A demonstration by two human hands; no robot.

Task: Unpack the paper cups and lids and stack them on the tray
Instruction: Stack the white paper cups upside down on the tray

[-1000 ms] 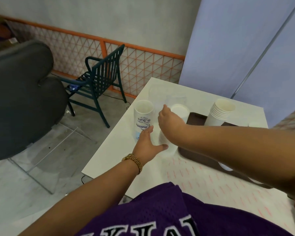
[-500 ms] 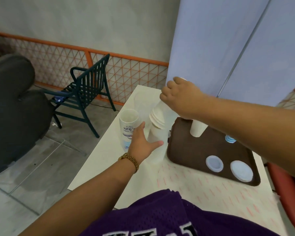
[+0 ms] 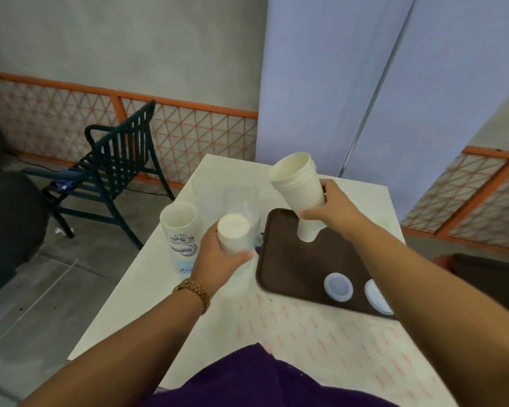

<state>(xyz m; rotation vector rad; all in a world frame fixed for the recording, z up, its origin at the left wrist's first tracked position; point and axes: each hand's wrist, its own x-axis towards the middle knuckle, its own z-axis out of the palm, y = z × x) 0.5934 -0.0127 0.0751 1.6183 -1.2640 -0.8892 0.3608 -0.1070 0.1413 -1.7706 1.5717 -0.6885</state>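
Observation:
My right hand [image 3: 337,211] grips a stack of white paper cups [image 3: 299,186], tilted with its open mouth up and to the left, above the far end of the brown tray [image 3: 288,268]. My left hand [image 3: 218,259] holds a second short stack of white cups [image 3: 233,235] just left of the tray. A printed plastic sleeve of cups [image 3: 180,230] stands upright on the white table [image 3: 147,292] beside my left hand. Two white lids [image 3: 338,287] lie on the near part of the tray, one partly hidden by my right forearm.
Crumpled clear plastic wrap [image 3: 227,195] lies on the table behind the cups. A dark green chair [image 3: 112,163] stands on the floor left of the table. A blue partition [image 3: 365,83] rises behind the table. A dark seat [image 3: 9,230] fills the left edge.
My right hand lifted the cup stack clear of the wrap and tilted it above the tray. My left hand, open beside the sleeve before, now holds a short stack.

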